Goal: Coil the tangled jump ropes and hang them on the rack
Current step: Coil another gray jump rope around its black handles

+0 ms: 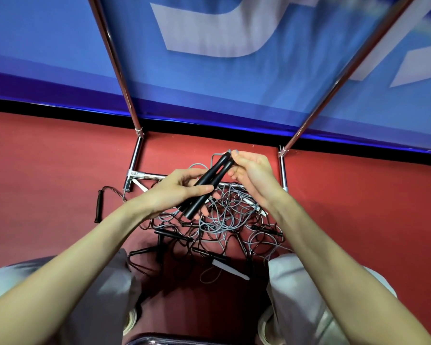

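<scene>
Left hand point(182, 189) grips black handles point(209, 181) — right hand point(251, 170) pinches their tips.

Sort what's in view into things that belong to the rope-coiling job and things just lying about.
Part of the job:
black handles, held together in left hand and right hand
tangled ropes on the floor
chrome rack
lone black handle

Just there:
blue banner
red floor
</scene>
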Tool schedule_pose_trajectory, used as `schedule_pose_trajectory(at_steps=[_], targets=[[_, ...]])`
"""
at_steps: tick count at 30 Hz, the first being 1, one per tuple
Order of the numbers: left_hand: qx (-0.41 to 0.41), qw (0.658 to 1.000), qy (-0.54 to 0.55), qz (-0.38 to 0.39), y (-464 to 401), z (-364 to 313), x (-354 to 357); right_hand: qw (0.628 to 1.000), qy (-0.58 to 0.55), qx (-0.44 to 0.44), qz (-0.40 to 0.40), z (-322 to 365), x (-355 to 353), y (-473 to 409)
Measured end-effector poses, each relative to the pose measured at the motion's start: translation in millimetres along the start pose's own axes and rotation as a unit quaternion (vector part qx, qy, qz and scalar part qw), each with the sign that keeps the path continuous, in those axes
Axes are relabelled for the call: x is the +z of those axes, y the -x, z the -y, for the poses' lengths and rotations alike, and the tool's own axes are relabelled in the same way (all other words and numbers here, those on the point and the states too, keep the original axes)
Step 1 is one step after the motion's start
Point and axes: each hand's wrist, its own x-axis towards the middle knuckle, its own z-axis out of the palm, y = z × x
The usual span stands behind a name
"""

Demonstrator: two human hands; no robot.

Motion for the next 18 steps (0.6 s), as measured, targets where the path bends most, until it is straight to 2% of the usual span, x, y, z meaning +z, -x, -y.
schedule_pose_trajectory(at_steps=[4,7,10,14,18], targets=[[0.001,1.000,-0.023,-0.002,0.5,-1.7,-0.1,0.999,-0.027,0.025,0.014,0.4,0.8,1.8],[0.007,1.000,-0.015,-0.002,1.2,-1.5,0.0,1.000,0.005,0.006,0.013,-1.7,2.3,3.5],[-0.009,1.000,-0.003,-0.008,1.3,-2.6,-1.9,1.000,-0.010,-0.008,0.006,-1.4,1.7,2.4],[-0.078,0.995,0.054,0.042,2.6,-4.4,-2.9,1.000,-0.020,-0.023,-0.005,1.2,-0.3,-0.4],[-0.076,0.991,0.081,0.072,3.4,-3.2,-0.3,0.999,-0.026,-0.026,-0.002,-0.1,-1.9,-2.1]])
